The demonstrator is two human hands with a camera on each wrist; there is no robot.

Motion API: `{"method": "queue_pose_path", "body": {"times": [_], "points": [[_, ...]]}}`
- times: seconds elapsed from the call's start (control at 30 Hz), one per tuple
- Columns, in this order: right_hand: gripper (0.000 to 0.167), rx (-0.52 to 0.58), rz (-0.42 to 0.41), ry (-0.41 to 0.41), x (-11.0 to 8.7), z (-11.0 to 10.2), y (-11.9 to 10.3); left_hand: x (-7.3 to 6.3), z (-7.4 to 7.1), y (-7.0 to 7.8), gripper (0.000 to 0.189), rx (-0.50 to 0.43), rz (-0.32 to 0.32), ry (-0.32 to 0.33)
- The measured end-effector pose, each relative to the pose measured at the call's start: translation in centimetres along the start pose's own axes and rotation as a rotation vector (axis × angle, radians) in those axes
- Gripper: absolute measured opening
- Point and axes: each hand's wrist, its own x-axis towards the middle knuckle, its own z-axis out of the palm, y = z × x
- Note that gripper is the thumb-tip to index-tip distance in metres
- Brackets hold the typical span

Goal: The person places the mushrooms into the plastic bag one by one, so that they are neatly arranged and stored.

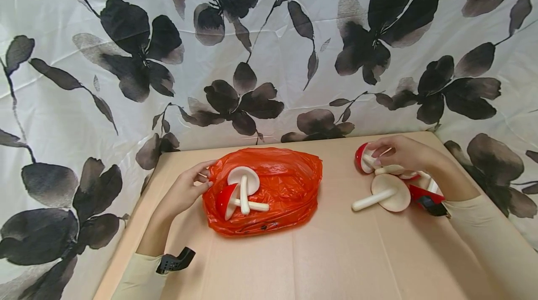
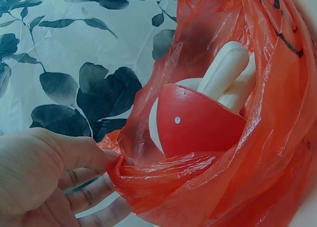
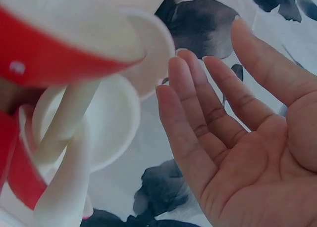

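On the bench [image 1: 336, 258] — soft red bag [image 1: 290, 183] holding mushrooms [image 1: 226, 201], pinched by left grip [image 1: 191, 188]; right grip [image 1: 405, 151] spread near loose mushrooms [image 1: 398, 193], contact unclear — presumably light, stiff, slick, best held by stem [image 1: 371, 201].

A hand could slip along the tabletop [image 1: 336, 253] between the red bag [image 1: 290, 183] and the mushroom pile [image 1: 395, 192], though one pale stem [image 1: 371, 200] juts into that lane. I see the left hand [image 1: 187, 190] pinching the bag's edge, blocking the way in there; two mushrooms [image 1: 252, 183] crowd its opening. The right hand [image 1: 399, 153] and forearm cover the pile's right side, and patterned cloth [image 1: 311, 19] walls off the back.
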Motion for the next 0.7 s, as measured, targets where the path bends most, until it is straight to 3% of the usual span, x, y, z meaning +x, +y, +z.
{"method": "queue_pose_path", "body": {"times": [0.43,0.7], "points": [[0.046,-0.055,0.060,0.002,0.0,-1.0,2.4,-0.1,0.0,-0.1,0.055,-0.004,0.006,0.007],[0.053,-0.081,0.178,-0.009,-0.3,-1.3,3.5,-0.3,-0.2,-0.1,0.056,-0.002,0.003,0.006]]}}
